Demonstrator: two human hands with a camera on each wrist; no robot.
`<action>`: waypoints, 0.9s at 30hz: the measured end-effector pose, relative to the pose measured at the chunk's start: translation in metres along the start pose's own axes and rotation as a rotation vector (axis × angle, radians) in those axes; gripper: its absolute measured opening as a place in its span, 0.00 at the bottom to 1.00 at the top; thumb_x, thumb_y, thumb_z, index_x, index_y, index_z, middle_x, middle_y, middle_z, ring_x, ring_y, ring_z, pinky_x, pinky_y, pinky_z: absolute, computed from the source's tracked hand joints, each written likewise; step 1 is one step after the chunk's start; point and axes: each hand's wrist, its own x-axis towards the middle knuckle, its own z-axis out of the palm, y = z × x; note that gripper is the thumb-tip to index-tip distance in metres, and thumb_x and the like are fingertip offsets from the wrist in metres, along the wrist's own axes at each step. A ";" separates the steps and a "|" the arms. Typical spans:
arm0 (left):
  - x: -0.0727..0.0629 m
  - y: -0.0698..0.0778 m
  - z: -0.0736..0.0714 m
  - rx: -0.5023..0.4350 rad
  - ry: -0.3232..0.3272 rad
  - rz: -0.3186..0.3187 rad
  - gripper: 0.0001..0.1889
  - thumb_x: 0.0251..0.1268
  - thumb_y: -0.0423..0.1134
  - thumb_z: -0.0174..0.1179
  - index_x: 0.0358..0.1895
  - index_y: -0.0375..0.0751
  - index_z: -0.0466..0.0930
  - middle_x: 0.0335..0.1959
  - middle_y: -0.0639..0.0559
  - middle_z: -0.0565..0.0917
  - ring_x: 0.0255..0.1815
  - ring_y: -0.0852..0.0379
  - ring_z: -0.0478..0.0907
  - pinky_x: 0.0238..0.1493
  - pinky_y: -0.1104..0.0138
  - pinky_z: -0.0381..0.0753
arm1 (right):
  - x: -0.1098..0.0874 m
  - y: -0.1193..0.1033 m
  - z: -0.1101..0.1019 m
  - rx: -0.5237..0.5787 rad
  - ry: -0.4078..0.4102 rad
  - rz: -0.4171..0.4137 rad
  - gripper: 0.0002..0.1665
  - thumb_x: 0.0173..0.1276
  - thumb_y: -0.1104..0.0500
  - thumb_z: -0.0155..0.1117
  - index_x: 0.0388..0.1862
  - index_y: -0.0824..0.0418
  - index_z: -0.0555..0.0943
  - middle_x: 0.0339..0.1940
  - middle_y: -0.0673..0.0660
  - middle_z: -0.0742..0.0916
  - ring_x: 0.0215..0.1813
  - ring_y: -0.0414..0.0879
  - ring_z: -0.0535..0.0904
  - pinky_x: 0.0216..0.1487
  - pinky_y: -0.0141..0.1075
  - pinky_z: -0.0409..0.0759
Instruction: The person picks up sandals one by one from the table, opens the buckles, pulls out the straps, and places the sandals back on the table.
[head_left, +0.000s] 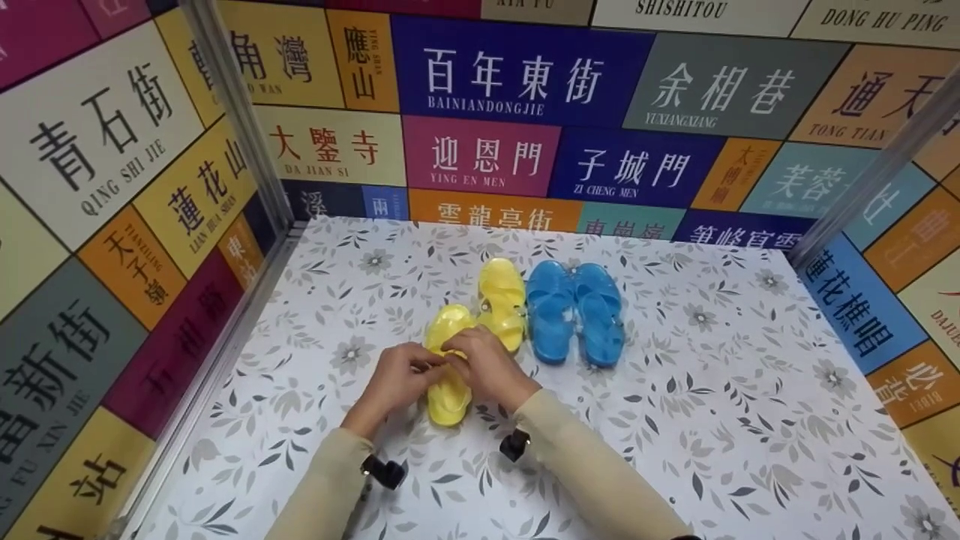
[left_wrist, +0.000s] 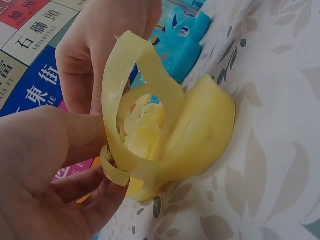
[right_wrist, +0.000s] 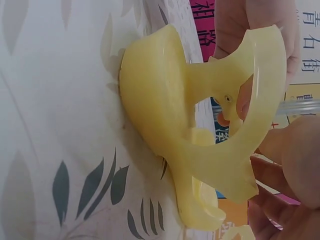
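Observation:
A yellow plastic sandal (head_left: 450, 401) lies on the patterned cloth, its heel end toward me. On its left side my left hand (head_left: 401, 379) pinches the strap, and the strap's loose end (left_wrist: 116, 175) pokes out between thumb and fingers in the left wrist view. From the other side my right hand (head_left: 487, 367) grips the same strap with curled fingers, its thumb and fingertips at the strap's edge in the right wrist view. Both hands hide the sandal's middle in the head view. The second yellow sandal (head_left: 501, 281) lies just beyond, to the right.
Two blue sandals (head_left: 551, 300) lie side by side right of the yellow ones. White cloth with a leaf pattern (head_left: 720, 420) covers the table. Lettered panels (head_left: 517, 71) and metal posts (head_left: 247, 112) border the back and sides.

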 end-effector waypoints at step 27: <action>0.000 -0.011 0.008 -0.105 0.058 0.001 0.04 0.62 0.41 0.77 0.38 0.49 0.94 0.34 0.58 0.92 0.34 0.62 0.87 0.39 0.68 0.86 | -0.005 0.008 0.002 0.165 -0.105 0.150 0.10 0.76 0.57 0.67 0.50 0.51 0.92 0.46 0.45 0.93 0.53 0.46 0.82 0.60 0.43 0.75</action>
